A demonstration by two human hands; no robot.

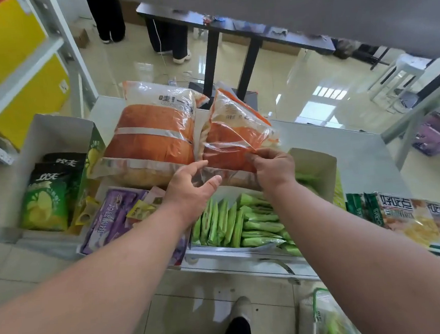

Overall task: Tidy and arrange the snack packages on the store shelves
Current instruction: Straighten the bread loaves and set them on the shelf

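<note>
Crowding: I see green packs (234, 226) below, a second orange bag (150, 135) touching left.
Bag (234, 134): long axis leaning away, upright.
Right hand (273, 166): pinches its bottom edge.
Left hand (191, 186): fingers relaxed, wide.

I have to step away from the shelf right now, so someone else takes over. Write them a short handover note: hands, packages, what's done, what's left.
Right hand pinches the near edge of the right orange bag, which stands tilted against the left orange bag.
Left hand is open, fingers at the same bag's clear lower edge.
Both orange bags stand at the back of the shelf.
In front: green-black chip bags in a white box, purple packs, green packets in rows in a tray.
Left: straighten the right orange bag, let go, then probably tidy the jumbled purple packs.
</note>
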